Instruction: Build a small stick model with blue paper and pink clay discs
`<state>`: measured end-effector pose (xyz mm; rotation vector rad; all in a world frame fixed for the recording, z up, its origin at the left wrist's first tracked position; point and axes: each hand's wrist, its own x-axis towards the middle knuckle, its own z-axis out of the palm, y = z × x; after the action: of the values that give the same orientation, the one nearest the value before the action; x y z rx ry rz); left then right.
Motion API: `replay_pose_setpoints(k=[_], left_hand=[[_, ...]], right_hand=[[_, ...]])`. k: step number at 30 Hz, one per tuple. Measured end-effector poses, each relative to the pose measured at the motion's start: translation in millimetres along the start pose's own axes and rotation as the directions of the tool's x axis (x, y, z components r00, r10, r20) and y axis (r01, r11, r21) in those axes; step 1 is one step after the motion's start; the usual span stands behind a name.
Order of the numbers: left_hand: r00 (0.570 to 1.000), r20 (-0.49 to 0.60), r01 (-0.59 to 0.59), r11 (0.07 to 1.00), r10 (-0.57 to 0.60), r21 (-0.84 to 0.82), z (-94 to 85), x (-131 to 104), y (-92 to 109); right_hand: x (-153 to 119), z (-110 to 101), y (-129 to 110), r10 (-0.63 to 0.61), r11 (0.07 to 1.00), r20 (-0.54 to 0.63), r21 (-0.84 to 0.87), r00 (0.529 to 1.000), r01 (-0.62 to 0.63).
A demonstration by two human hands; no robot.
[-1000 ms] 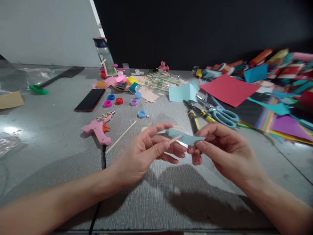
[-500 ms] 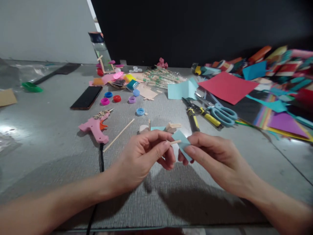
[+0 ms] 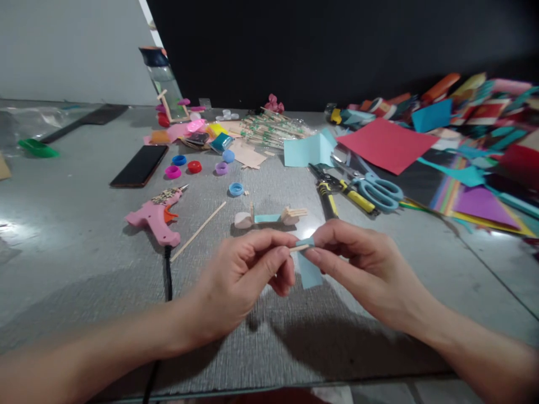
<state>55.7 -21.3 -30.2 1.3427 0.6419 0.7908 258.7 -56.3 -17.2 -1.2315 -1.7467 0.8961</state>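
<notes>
My left hand [image 3: 256,266] pinches a short thin wooden stick [image 3: 300,248] between thumb and forefinger, its free end pointing right. My right hand [image 3: 357,258] is closed on a light blue paper strip [image 3: 310,272], which hangs down below the fingers. The stick's tip lies against the upper part of the strip, by the right thumb. Just beyond the hands stands a small piece [image 3: 268,218] of blue paper between two pale wooden ends, with little sticks on the right one. A longer wooden stick [image 3: 197,232] lies to the left of my left hand.
A pink glue gun [image 3: 155,219] with a black cord lies at left, near a phone [image 3: 140,165]. Several bottle caps [image 3: 194,166] are beyond. Yellow-black pliers [image 3: 337,193] and blue scissors [image 3: 379,189] lie at right, by red paper [image 3: 387,145]. A water bottle [image 3: 162,76] stands behind.
The paper strip has turned to hang more upright, and the right fingers have moved left onto its top by the stick's tip. The view has shifted slightly; the small piece beyond shows more fully.
</notes>
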Motion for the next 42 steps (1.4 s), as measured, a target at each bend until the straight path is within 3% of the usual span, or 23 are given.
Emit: replay_pose_setpoints(k=[5,9,10,12,13,15,18,20,23,25,26,28,30,31,34,38,42], left_hand=[[0.999,0.037,-0.014,0.984,0.008,0.175,-3.4,-2.0,-1.2],[0.998,0.053,0.0,0.968,-0.013,0.25,-5.6,-2.5,-1.1],[0.998,0.054,0.003,0.969,-0.017,0.249,-5.4,-2.3,-0.8],[0.999,0.04,0.028,0.977,-0.037,0.212,-4.1,-1.5,0.6],[0.998,0.028,0.042,0.983,-0.048,0.176,-3.4,-0.8,1.5],[0.997,0.012,0.071,0.993,-0.072,0.095,-2.6,1.2,3.5],[0.994,0.002,0.11,0.994,-0.11,0.017,-3.8,4.8,5.3],[0.992,-0.019,0.125,0.992,-0.125,0.0,-5.7,7.0,5.0],[0.991,-0.036,0.126,0.99,-0.128,-0.06,-7.9,9.8,3.4],[0.989,-0.019,0.14,0.982,-0.143,-0.125,-8.1,11.3,2.8],[0.988,-0.005,0.151,0.977,-0.153,-0.149,-7.8,11.8,2.9],[0.986,0.024,0.168,0.971,-0.166,-0.172,-6.4,12.1,3.9],[0.986,0.045,0.165,0.972,-0.16,-0.165,-4.3,11.2,5.5],[0.987,0.049,0.16,0.975,-0.154,-0.153,-3.1,10.4,6.3],[0.991,0.041,0.133,0.987,-0.13,-0.089,0.3,6.8,7.2],[0.997,0.021,0.074,0.997,-0.075,0.039,2.7,1.5,4.1],[0.997,0.005,0.08,0.986,-0.082,0.145,1.8,-3.8,0.8]], right_hand=[[-1.1,1.7,-2.6,-0.001,0.996,0.014,-0.087,1.0,0.002],[1.8,-5.7,-4.3,-0.014,0.998,0.115,-0.054,0.993,0.021],[4.7,-12.1,-0.9,-0.029,0.997,0.082,-0.064,0.996,0.034],[13.1,-30.9,13.9,-0.057,0.976,-0.107,-0.217,0.993,0.033],[18.3,-42.5,25.3,-0.088,0.932,-0.256,-0.362,0.963,-0.011],[29.1,-65.5,53.1,-0.122,0.655,-0.322,-0.737,0.939,-0.168],[41.2,-87.0,89.3,-0.053,0.527,-0.329,-0.811,0.943,-0.253],[43.9,-88.2,95.9,-0.053,0.509,-0.322,-0.823,0.945,-0.252],[38.4,-73.9,74.3,-0.237,0.588,-0.266,-0.805,0.935,-0.08],[30.0,-58.7,49.3,-0.364,0.697,-0.098,-0.688,0.926,0.202],[25.2,-50.7,37.3,-0.432,0.717,0.008,-0.603,0.902,0.349],[16.9,-36.3,18.6,-0.541,0.664,0.216,-0.483,0.813,0.571],[11.9,-25.9,8.4,-0.58,0.639,0.283,-0.423,0.764,0.642],[10.8,-22.6,6.1,-0.586,0.652,0.277,-0.397,0.762,0.646],[10.5,-17.9,4.5,-0.541,0.758,0.212,-0.296,0.814,0.581],[10.8,-14.4,4.0,-0.4,0.886,0.135,-0.197,0.907,0.42],[9.6,-9.5,1.4,-0.277,0.946,0.093,-0.149,0.957,0.288]])
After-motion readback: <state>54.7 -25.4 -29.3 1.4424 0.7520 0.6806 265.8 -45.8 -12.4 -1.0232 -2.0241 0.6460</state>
